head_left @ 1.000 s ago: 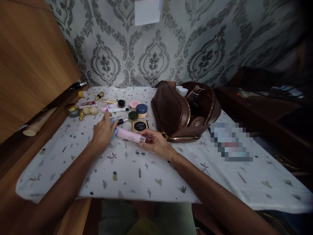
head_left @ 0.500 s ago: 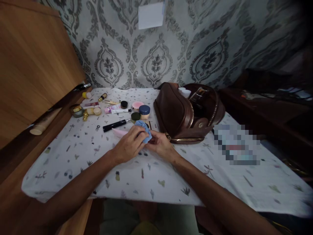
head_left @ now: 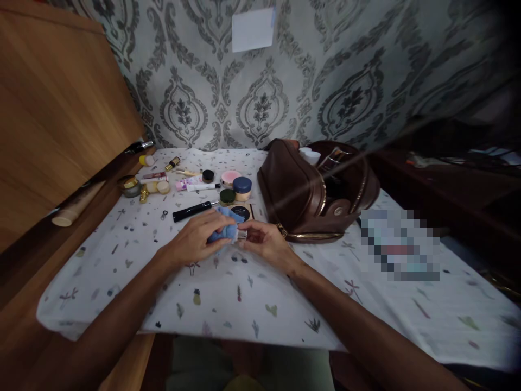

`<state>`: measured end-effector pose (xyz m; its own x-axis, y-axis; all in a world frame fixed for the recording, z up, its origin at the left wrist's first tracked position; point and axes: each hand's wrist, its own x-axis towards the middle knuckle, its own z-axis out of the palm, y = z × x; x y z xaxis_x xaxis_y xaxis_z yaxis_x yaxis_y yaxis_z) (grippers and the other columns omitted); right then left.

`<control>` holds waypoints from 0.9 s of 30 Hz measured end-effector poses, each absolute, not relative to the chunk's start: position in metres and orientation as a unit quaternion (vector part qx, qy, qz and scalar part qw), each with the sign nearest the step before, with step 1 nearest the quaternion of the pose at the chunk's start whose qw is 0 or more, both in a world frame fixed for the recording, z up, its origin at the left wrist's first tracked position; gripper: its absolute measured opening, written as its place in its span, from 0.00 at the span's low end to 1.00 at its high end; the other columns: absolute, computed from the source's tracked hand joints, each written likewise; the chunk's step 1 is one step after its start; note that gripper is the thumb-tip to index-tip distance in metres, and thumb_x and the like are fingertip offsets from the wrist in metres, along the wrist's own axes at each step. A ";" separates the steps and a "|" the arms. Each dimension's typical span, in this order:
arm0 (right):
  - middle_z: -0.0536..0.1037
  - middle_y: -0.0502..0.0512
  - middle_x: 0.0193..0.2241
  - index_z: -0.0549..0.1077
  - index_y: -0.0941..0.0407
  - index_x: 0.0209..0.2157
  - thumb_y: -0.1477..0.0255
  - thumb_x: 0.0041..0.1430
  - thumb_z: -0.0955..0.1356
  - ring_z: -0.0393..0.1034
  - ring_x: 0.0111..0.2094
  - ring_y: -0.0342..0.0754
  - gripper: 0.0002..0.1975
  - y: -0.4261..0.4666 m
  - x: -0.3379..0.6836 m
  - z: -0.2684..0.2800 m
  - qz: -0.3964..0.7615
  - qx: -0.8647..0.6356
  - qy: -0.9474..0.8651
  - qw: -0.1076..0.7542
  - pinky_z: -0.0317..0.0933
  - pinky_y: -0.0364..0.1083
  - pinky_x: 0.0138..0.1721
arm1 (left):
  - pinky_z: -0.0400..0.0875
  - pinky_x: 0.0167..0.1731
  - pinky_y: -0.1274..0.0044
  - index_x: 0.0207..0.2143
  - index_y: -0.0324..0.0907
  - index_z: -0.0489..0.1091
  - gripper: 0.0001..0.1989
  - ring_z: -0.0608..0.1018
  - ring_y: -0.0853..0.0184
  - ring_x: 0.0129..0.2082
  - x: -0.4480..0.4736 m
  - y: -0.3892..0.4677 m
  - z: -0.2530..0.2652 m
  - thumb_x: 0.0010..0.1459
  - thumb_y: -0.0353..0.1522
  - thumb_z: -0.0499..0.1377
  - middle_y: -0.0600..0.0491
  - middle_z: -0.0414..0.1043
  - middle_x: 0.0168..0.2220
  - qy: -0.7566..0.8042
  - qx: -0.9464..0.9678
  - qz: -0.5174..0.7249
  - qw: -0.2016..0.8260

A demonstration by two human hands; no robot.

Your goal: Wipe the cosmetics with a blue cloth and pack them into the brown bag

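Note:
In the head view, my left hand [head_left: 198, 234] is closed around a crumpled blue cloth [head_left: 223, 231], which is wrapped over most of a cosmetic tube. The tube's shiny silver cap [head_left: 241, 235] sticks out of the cloth on the right. My right hand [head_left: 268, 241] pinches that cap end between thumb and fingers. Just behind the hands lie a round black disc on a pale card [head_left: 241, 212] and a long black stick-shaped item [head_left: 191, 210]. A dark green-lidded jar [head_left: 227, 196] and a blue-lidded jar [head_left: 242, 187] stand a little farther back.
An unzipped brown leather bag [head_left: 291, 184] stands to the right, with white-capped items inside. Small tubes, a pink compact [head_left: 230, 177] and several jars cover the back left of the table. A blurred-out flat object [head_left: 399, 244] lies right. A wooden cabinet [head_left: 61, 98] borders the left.
The cloth has moved left along the tube and now covers its pink body, while the silver cap has come into sight. My left hand has shifted left and changed its grip.

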<state>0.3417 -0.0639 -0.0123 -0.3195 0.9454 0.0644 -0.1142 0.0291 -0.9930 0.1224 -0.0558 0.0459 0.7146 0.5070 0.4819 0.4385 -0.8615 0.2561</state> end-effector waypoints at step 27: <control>0.78 0.51 0.33 0.75 0.55 0.40 0.64 0.43 0.79 0.72 0.32 0.44 0.22 -0.064 0.341 -0.008 0.561 -0.395 -0.594 0.421 0.67 0.46 0.38 | 0.62 0.25 0.75 0.36 0.41 0.70 0.15 0.74 0.63 0.31 0.058 -0.060 0.019 0.70 0.40 0.50 0.50 0.70 0.32 0.370 0.888 0.052 -0.267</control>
<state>0.3410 -0.0640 -0.0077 -0.3338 0.9409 0.0581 -0.0037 0.0604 -0.9982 0.0583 -0.0596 0.0188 0.7208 0.6299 0.2892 0.6850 -0.5837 -0.4359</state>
